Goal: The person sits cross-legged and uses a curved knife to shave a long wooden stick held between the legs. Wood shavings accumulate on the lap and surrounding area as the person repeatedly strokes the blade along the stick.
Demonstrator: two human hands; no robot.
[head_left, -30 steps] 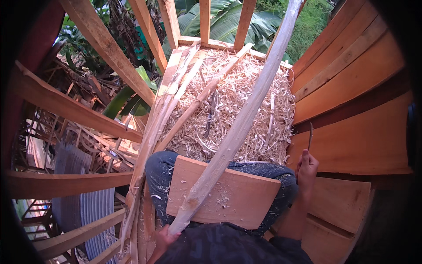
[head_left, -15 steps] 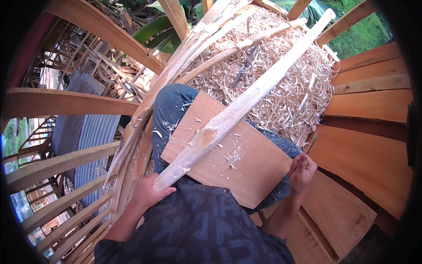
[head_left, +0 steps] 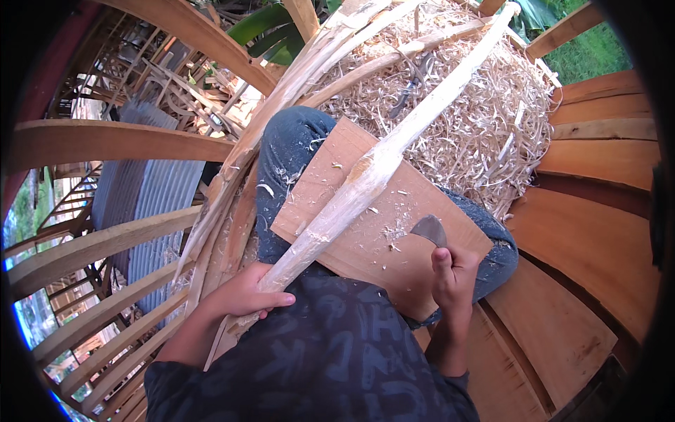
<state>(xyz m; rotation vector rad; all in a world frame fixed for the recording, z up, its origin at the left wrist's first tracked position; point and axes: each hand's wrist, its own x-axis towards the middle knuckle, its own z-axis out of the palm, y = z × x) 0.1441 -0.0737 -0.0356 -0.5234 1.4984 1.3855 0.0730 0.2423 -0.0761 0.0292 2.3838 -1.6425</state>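
Both my hands are occupied as I look down from my head: my left hand point(head_left: 246, 292) grips a long, peeled wooden pole point(head_left: 380, 169) near its lower end, thumb pointing right, and my right hand point(head_left: 453, 281) is clenched around a knife point(head_left: 429, 231), its grip hidden in my fist. The blade is grey and curved, held over the right part of a flat wooden board point(head_left: 337, 169) and apart from the pole.

The pole slants up and to the right, across the board and out over a heap of curly wood shavings point(head_left: 485, 126); a brownish patch marks it about midway. My board spans my lap, scattered with chips, and my blue jeans point(head_left: 292, 148) are flecked with dust. On the shavings rests a dark, narrow object point(head_left: 411, 88), too unclear for me to name.

To my left, long wood strips point(head_left: 246, 148) run beside my knee, with wooden slats point(head_left: 126, 141) and a corrugated metal sheet point(head_left: 165, 218) beyond them. Broad orange-brown planks point(head_left: 583, 253) line my right side.
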